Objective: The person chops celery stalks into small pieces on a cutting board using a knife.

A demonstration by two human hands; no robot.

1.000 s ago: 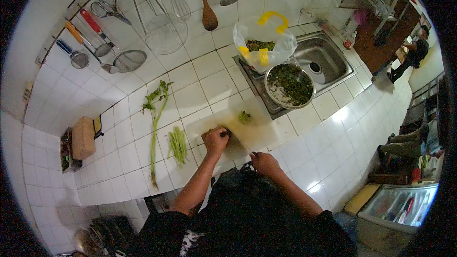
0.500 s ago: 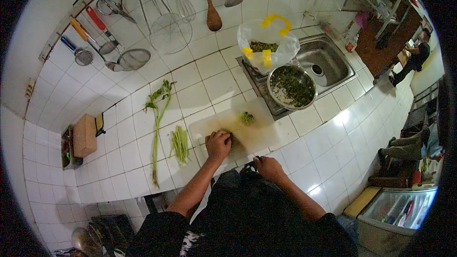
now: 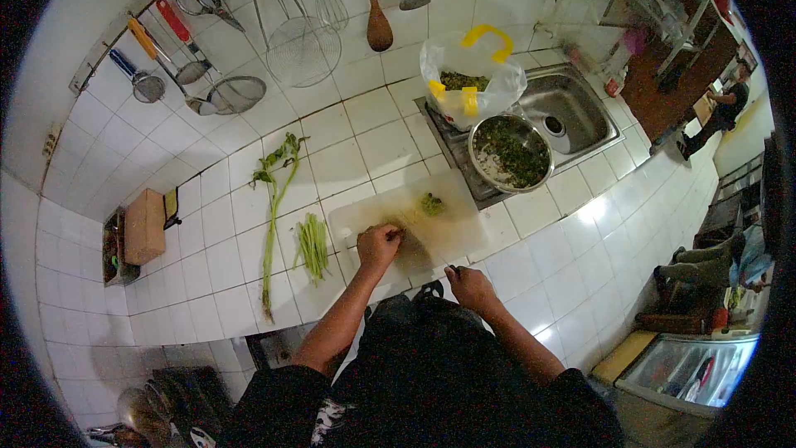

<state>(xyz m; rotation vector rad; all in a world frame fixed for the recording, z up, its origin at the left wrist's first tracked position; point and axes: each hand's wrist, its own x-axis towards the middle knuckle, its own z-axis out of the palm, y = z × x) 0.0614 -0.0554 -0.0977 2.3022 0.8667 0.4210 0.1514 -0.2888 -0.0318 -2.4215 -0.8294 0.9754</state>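
Note:
My left hand (image 3: pixel 379 246) rests on the left part of a pale cutting board (image 3: pixel 356 216), its fingers curled together; what they hold is hidden. My right hand (image 3: pixel 471 289) is closed around the dark handle of a knife at the board's near edge. The knife blade (image 3: pixel 419 259) shows as a dark, blurred shape reaching toward my left fingertips. Farther back on the board lies a small heap of chopped greens (image 3: pixel 431 204). Left of the board are a bundle of cut green stems (image 3: pixel 313 247) and a long leafy stalk (image 3: pixel 274 220).
Behind the board, a metal bowl of chopped greens (image 3: pixel 531 159) and a plastic bag with yellow handles (image 3: pixel 489 75) stand beside the steel sink (image 3: pixel 609 129). A brown block (image 3: pixel 144 226) sits at the left wall. Utensils hang above. Another person (image 3: pixel 723 108) is far right.
The knife blade looks broader and darker now, as if its flat side has turned toward me. My left fingers have curled in more. The camera view has shifted slightly.

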